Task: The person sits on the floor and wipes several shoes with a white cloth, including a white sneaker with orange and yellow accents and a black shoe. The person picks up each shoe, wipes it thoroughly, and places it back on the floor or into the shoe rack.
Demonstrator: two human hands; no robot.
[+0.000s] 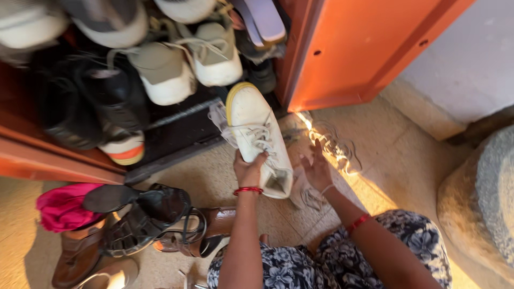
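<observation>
- The left hand (249,170) has its grip closed around a white lace-up sneaker (258,136), fingers wrapped over the side near the laces, holding it off the floor with the toe pointing toward the cabinet.
- The sneaker has a yellow band around the toe end and its opening faces the person, just above the lap.
- The right hand (317,170) is open, fingers spread, just beside the heel of the held sneaker; whether it touches the shoe cannot be told.
- Under the right hand, a second white sneaker (306,197) lies on the floor, mostly hidden.
- Both wrists carry red bangles (248,190).
- An orange cabinet (342,59) stands open in front; its door swings out to the right.
- Inside it, the shelf holds a crowded lot of footwear: a pair of beige-and-white sneakers (184,67) at the front, dark shoes (88,104) to the left, more pale shoes above them.
- On the tiled floor (396,160) to the left lies a heap: black strappy sandals (144,219), brown leather shoes (80,254), and a pink cloth (61,206).
- A rough stone block (482,203) sits at the right edge, well apart from the hands.
</observation>
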